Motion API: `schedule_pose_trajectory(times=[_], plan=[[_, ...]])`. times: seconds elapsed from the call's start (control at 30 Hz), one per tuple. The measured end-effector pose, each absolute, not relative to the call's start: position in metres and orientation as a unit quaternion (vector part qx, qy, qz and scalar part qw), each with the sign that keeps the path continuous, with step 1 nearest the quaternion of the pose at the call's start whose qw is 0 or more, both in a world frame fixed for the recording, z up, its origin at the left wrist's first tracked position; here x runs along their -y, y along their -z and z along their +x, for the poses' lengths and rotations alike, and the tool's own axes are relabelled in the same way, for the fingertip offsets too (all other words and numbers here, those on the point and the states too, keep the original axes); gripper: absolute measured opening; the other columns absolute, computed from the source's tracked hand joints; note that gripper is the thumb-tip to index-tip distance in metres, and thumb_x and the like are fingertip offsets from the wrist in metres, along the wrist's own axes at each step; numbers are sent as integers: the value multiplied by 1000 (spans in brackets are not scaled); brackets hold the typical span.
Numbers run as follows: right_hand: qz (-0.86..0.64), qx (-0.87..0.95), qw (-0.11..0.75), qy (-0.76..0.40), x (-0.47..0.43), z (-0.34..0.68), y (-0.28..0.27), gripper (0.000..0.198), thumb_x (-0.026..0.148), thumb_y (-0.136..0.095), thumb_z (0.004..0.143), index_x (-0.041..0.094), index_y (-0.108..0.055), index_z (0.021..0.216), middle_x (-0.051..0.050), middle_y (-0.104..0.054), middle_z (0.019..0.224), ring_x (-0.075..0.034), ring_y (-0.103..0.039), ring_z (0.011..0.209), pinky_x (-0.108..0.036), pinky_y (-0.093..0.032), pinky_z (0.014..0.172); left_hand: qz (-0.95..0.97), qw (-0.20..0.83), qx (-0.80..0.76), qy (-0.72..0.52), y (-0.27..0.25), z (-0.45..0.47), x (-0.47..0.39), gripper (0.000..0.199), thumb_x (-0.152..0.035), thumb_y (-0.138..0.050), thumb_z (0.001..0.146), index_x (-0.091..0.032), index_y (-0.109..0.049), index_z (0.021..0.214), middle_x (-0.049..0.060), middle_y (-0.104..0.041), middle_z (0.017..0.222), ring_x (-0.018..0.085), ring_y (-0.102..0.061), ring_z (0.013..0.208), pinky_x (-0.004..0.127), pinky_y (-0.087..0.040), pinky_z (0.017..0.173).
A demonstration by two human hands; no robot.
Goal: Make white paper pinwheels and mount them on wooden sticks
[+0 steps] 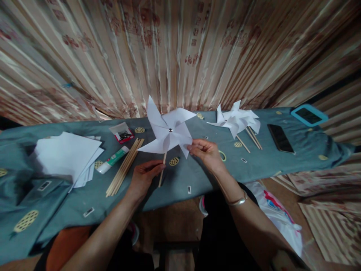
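A white paper pinwheel (177,131) with a silver pin at its centre is held upright over the table. My left hand (143,176) pinches its thin wooden stick (161,177) below the blades. At the lower right blade, my right hand (205,152) grips the paper edge between thumb and fingers. Close to my left hand lies a bundle of wooden sticks (124,169), with a glue stick (113,160) beside it. Behind my right hand rests a pair of scissors, of which one pale green handle loop (222,155) shows.
White paper sheets (64,154) are stacked on the left. A small red box of pins (122,133) stands open behind the sticks. Further right are finished-looking pinwheels (234,119), a black phone (280,138) and a blue-framed device (309,114). A patterned curtain (169,56) hangs behind the cloth-covered table (175,192).
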State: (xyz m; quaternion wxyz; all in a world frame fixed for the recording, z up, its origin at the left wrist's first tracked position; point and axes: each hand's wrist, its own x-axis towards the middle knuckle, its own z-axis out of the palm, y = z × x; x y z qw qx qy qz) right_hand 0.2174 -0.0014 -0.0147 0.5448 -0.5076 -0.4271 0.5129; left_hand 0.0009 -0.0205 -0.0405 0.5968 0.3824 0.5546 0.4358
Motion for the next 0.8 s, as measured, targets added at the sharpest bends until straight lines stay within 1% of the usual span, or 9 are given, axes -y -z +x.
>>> schedule_pose_trajectory(times=[0.1, 0.2, 0.33, 0.43, 0.63, 0.8], plan=[[-513, 425, 535, -520, 2, 214, 11, 38, 50, -91, 51, 24, -77, 73, 3, -72, 65, -10, -56, 54, -25, -49, 55, 387, 594, -556, -433, 41, 1, 20, 37, -43, -91, 51, -18, -81, 76, 8, -75, 75, 15, -58, 64, 28, -46, 64], [-515, 426, 530, -522, 3, 211, 7, 41, 54, -91, 48, 23, -75, 70, 4, -68, 59, -9, -53, 51, -24, -48, 53, 383, 594, -557, -436, 40, 1, 20, 38, -44, -92, 49, -18, -81, 75, 8, -75, 75, 15, -58, 64, 28, -46, 64], [-507, 452, 512, -526, 5, 209, 5, 38, 52, -90, 53, 22, -73, 67, 5, -62, 53, -9, -50, 50, -23, -46, 52, 383, 597, -555, -435, 39, 2, 20, 36, -43, -92, 50, -18, -81, 74, 7, -75, 73, 14, -57, 63, 27, -45, 63], [-500, 462, 502, -534, 6, 207, 6, 37, 52, -90, 56, 22, -70, 64, 5, -59, 52, -9, -48, 50, -23, -44, 51, 388, 597, -553, -433, 39, 2, 20, 34, -42, -91, 50, -19, -81, 73, 7, -75, 73, 14, -57, 64, 27, -45, 63], [-478, 459, 493, -564, 8, 203, 10, 34, 49, -89, 58, 22, -69, 64, 4, -59, 56, -11, -52, 56, -25, -44, 55, 397, 598, -550, -428, 36, 3, 21, 35, -44, -91, 50, -20, -81, 72, 6, -74, 72, 15, -56, 63, 28, -45, 63], [-478, 461, 479, -574, 9, 198, 11, 34, 51, -88, 58, 22, -71, 66, 4, -61, 56, -9, -47, 52, -24, -41, 52, 405, 595, -550, -423, 31, 5, 23, 30, -41, -90, 51, -21, -81, 71, 5, -73, 69, 15, -55, 61, 28, -45, 62]])
